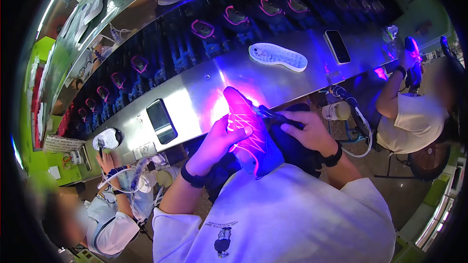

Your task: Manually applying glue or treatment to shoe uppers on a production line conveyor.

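A dark shoe upper [262, 148] with zigzag lines and a glowing pink edge stands tilted in front of my body, its toe pointing at the bench. My left hand [218, 142] grips it by the near left side, the thumb lying across it. In my right hand [310, 130] is a black brush [285, 118], held by its handle. The brush's dark head touches or nearly touches the upper's right edge; which of the two I cannot tell. Purple-pink light falls on the upper and my left hand.
Beyond the metal bench [195, 85], several shoe uppers sit on a dark roller conveyor [168, 53]. A white sole [278, 57] and two phones [162, 122] [337, 47] lie on the bench. Co-workers sit at left [109, 219] and right [412, 122]; a pot [337, 111] hangs at right.
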Tool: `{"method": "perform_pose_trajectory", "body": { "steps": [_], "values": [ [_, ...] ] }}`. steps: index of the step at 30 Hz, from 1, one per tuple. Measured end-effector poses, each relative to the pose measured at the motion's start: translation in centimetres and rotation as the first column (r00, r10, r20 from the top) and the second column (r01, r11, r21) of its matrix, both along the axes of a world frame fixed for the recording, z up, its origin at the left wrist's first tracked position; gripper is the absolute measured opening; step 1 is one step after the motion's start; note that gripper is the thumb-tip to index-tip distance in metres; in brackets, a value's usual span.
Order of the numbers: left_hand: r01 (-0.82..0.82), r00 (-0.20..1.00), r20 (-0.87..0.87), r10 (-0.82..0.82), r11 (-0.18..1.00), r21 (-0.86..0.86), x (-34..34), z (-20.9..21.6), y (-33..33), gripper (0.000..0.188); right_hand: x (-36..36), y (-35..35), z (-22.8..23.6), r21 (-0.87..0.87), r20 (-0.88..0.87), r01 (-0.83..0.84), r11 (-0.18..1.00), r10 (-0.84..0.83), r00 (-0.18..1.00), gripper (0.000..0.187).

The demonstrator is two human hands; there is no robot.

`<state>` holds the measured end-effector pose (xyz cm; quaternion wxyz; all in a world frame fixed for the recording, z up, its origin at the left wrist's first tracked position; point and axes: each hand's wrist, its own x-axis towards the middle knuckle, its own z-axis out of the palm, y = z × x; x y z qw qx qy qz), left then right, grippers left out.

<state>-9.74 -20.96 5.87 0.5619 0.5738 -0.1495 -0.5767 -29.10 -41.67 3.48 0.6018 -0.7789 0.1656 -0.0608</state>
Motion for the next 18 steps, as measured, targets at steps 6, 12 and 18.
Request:
{"method": "perform_pose_trajectory", "body": {
  "steps": [6, 12, 18],
  "values": [
    [-0.012, 0.998, -0.065, 0.012, 1.0, 0.005, -0.4, -0.5, -0.9, 0.057, -2.3, -1.3, 0.2, 0.001, -0.045, -0.043, 0.999, 0.043, 0.998, 0.035],
    [-0.058, 0.996, -0.067, 0.059, 0.998, 0.013, -0.9, -0.5, 0.0, 0.054, 0.6, -0.3, 0.6, 0.041, -0.05, 0.021, 0.999, -0.019, 0.999, 0.037],
    [-0.177, 0.984, -0.002, 0.177, 0.982, -0.063, 1.1, -0.9, 3.2, 0.049, -0.1, 0.0, 1.3, 0.144, -0.093, -0.17, 0.975, 0.184, 0.979, 0.039]
  ]
}}
